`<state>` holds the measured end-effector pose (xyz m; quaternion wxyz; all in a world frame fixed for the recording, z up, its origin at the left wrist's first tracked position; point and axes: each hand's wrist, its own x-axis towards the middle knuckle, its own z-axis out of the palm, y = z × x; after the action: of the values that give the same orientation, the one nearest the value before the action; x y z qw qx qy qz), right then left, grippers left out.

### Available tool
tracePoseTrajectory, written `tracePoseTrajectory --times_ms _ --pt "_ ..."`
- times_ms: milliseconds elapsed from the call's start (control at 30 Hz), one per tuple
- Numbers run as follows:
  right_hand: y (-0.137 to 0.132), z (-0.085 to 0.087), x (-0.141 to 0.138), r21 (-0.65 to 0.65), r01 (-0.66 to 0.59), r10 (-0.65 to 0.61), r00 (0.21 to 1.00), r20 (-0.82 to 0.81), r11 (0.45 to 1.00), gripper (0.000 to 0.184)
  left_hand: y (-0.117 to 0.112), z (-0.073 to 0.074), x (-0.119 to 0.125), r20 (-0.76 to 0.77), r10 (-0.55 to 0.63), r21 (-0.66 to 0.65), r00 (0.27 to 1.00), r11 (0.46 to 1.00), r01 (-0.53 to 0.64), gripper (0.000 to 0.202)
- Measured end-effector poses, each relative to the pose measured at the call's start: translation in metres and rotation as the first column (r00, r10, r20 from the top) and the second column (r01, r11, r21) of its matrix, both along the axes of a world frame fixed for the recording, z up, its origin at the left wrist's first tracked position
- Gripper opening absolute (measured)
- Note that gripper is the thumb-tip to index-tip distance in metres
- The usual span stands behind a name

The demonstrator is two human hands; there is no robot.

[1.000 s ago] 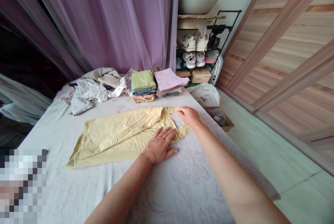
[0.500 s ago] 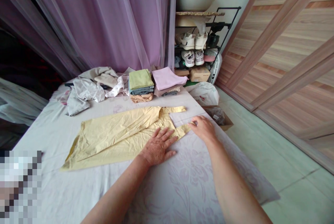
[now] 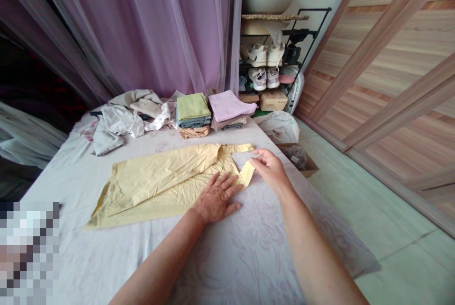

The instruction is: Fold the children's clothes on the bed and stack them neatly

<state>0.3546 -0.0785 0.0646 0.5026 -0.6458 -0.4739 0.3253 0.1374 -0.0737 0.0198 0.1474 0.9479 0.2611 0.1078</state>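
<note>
A pale yellow garment (image 3: pixel 159 182) with two straps and a few buttons lies flat and creased on the bed, its straps toward the right. My left hand (image 3: pixel 216 198) rests on its near edge close to the straps, palm down with the fingers spread. Between thumb and fingers, my right hand (image 3: pixel 268 167) pinches the end of the near strap (image 3: pixel 247 172), which is lifted and bent up off the sheet. The far strap (image 3: pixel 238 148) lies flat just beyond that hand.
Folded clothes in a green-topped stack (image 3: pixel 193 108) and a pink-topped stack (image 3: pixel 231 106) stand at the back. Left of them is a heap of loose clothes (image 3: pixel 122 120). Beyond the bed's right edge are an open carton (image 3: pixel 307 165), a plastic bag (image 3: pixel 284 127) and a shoe rack (image 3: pixel 305 32).
My right hand has moved left and slightly away from me, bringing the near strap's end up and folding it back toward the garment. My left hand has stayed in place.
</note>
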Motion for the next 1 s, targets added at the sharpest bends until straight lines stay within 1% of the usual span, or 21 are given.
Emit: tracePoseTrajectory --times_ms 100,200,267,367,433,500,633,700,767,833,900,967,1000 --pt "0.001 0.004 -0.027 -0.001 -0.114 0.114 0.990 0.078 0.993 0.036 0.000 0.002 0.002 -0.006 -0.002 -0.010 1.000 1.000 0.002 0.058" --pt "0.004 -0.004 -0.045 -0.047 -0.183 0.186 0.980 0.065 0.982 0.034 -0.002 0.009 -0.004 0.018 -0.024 0.001 1.000 1.000 0.024 0.061" --pt "0.006 -0.012 -0.052 -0.084 -0.228 0.230 0.973 0.020 0.970 0.035 -0.005 0.013 -0.017 0.069 -0.009 0.015 0.998 1.000 0.008 0.059" --pt "0.008 -0.023 -0.056 -0.125 -0.282 0.282 0.959 -0.022 0.951 0.036 -0.007 0.018 -0.043 0.156 0.073 0.020 0.985 0.997 -0.077 0.048" --pt "0.007 -0.028 -0.058 -0.151 -0.305 0.306 0.952 -0.020 0.940 0.032 -0.008 0.019 -0.058 0.189 0.109 0.019 0.976 0.993 -0.115 0.040" --pt "0.006 -0.030 -0.058 -0.179 -0.324 0.329 0.944 -0.003 0.929 0.029 -0.009 0.017 -0.066 0.200 0.117 0.024 0.973 0.992 -0.124 0.036" --pt "0.003 -0.028 -0.057 -0.191 -0.336 0.353 0.933 0.068 0.922 0.032 -0.012 0.010 -0.065 0.221 0.124 0.034 0.967 0.990 -0.134 0.031" --pt "0.001 -0.027 -0.057 -0.189 -0.337 0.359 0.928 0.101 0.922 0.033 -0.015 0.007 -0.061 0.259 0.170 0.029 0.951 0.983 -0.183 0.033" --pt "0.000 -0.025 -0.058 -0.184 -0.339 0.365 0.921 0.136 0.923 0.033 -0.017 0.005 -0.057 0.279 0.213 0.037 0.936 0.972 -0.232 0.041" --pt "-0.002 -0.024 -0.059 -0.169 -0.341 0.368 0.914 0.172 0.925 0.032 -0.019 0.005 -0.055 0.242 0.199 0.071 0.950 0.972 -0.222 0.049" --pt "-0.002 -0.026 -0.059 -0.142 -0.343 0.365 0.914 0.176 0.928 0.031 -0.018 0.005 -0.053 0.155 0.151 0.096 0.976 0.981 -0.167 0.050" --pt "-0.001 -0.031 -0.054 -0.088 -0.314 0.324 0.935 0.144 0.945 0.032 -0.018 0.005 -0.052 0.077 0.126 0.092 0.989 0.987 -0.133 0.047" --pt "0.000 -0.033 -0.050 -0.056 -0.272 0.277 0.953 0.124 0.961 0.032 -0.018 0.004 -0.052 0.057 0.127 0.088 0.990 0.987 -0.132 0.045"
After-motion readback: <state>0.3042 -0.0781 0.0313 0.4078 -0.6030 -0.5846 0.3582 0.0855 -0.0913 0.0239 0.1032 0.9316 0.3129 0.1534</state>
